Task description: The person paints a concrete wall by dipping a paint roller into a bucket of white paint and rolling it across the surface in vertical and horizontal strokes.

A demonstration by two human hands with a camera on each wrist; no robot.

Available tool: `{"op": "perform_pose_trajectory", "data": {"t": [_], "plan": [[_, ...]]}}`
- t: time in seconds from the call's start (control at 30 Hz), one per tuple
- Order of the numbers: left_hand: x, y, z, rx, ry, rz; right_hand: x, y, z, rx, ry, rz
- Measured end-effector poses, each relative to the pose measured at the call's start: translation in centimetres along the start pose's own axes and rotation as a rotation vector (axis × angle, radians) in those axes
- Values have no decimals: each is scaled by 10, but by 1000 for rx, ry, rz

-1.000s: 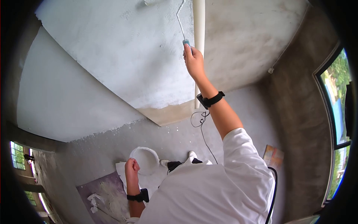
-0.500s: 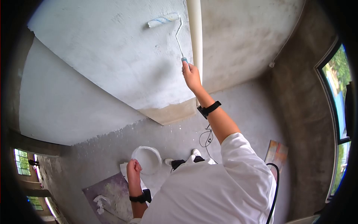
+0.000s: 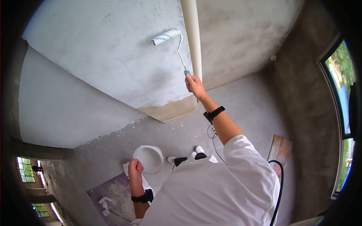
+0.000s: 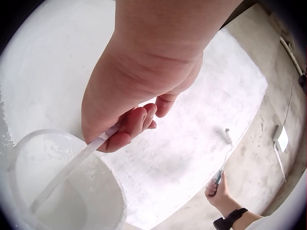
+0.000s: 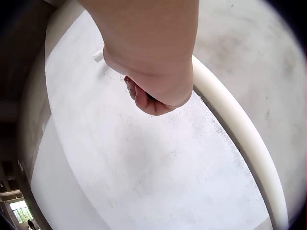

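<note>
My right hand (image 3: 194,86) grips the blue-green handle (image 3: 187,72) of a paint roller; its white sleeve with blue stripes (image 3: 166,37) lies against the white-coated wall (image 3: 113,49), left of a vertical pipe (image 3: 193,41). In the right wrist view the curled right hand (image 5: 151,98) hides most of the roller. Low at the left, my left hand (image 3: 135,166) holds a white bucket (image 3: 161,152). The left wrist view shows the left hand's fingers (image 4: 136,122) curled round the bucket's thin pale handle (image 4: 67,170), with whitish paint inside the bucket.
A stained purple board (image 3: 109,188) with crumpled white material lies on the floor (image 3: 102,150) at lower left. Near my feet (image 3: 198,149) runs a dark cable (image 3: 215,145). A reddish board (image 3: 279,150) is at the right, below a window (image 3: 341,79). The wall's lower strip (image 3: 173,110) is beige.
My right hand has moved down along the wall with the roller, whose sleeve has come fully into the head view. The left hand still holds the bucket.
</note>
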State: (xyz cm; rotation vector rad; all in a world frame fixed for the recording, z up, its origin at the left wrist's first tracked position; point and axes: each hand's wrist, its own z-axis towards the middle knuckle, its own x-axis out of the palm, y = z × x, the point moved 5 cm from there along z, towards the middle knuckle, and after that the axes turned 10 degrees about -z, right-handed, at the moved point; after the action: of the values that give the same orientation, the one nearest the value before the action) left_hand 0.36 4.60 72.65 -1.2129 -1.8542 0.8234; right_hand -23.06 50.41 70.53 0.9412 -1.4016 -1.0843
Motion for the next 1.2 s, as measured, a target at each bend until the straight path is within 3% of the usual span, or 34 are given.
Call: {"op": "perform_pose_trajectory", "data": {"t": [0.2, 0.43, 0.6, 0.83, 1.2], "plan": [[-1, 3, 0, -2, -7, -9, 18, 41, 20, -115, 38, -376], [8, -1, -9, 21, -53, -16, 45, 84, 63, -196, 139, -441], [16, -5, -16, 62, -95, -56, 55, 70, 94, -113, 223, -358], [23, -9, -18, 48, -74, -66, 61, 45, 106, -77, 176, -335], [28, -14, -21, 18, -2, -71, 46, 25, 68, -60, 75, -491]]}}
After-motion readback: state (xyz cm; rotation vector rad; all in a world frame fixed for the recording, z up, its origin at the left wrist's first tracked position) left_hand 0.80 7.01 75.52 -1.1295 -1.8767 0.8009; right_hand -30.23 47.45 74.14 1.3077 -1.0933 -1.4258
